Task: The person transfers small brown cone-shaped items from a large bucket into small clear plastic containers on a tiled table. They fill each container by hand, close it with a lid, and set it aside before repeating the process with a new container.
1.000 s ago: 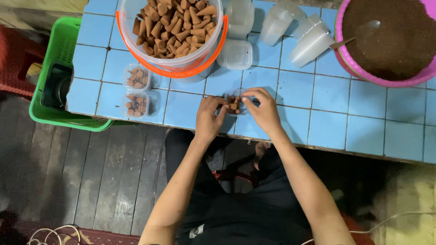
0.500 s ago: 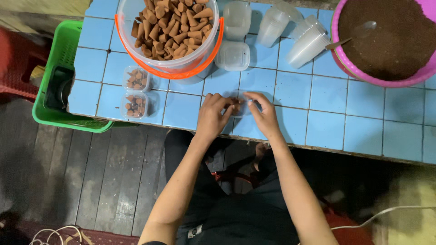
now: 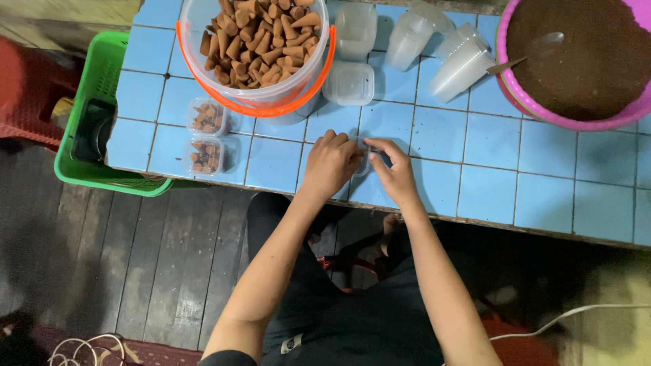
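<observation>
My left hand (image 3: 331,164) and my right hand (image 3: 393,169) meet over a small clear plastic container (image 3: 363,160) on the blue tiled table (image 3: 536,196). Both hands press on it and cover most of it, so its contents are hidden. Two small clear containers (image 3: 205,137) holding brown cones stand at the left. A clear bucket (image 3: 258,47) with an orange rim and handle, full of brown cones, stands just behind the hands.
A clear lid (image 3: 348,83) and stacked clear cups (image 3: 434,47) lie behind the hands. A pink basin (image 3: 576,61) of dark brown powder with a spoon sits at the right. A green basket (image 3: 95,115) stands left of the table. White cables lie on the dark wooden floor.
The brown cones seen between my fingers a second ago are now hidden under both hands, which have closed over the small container. The view has shifted slightly.
</observation>
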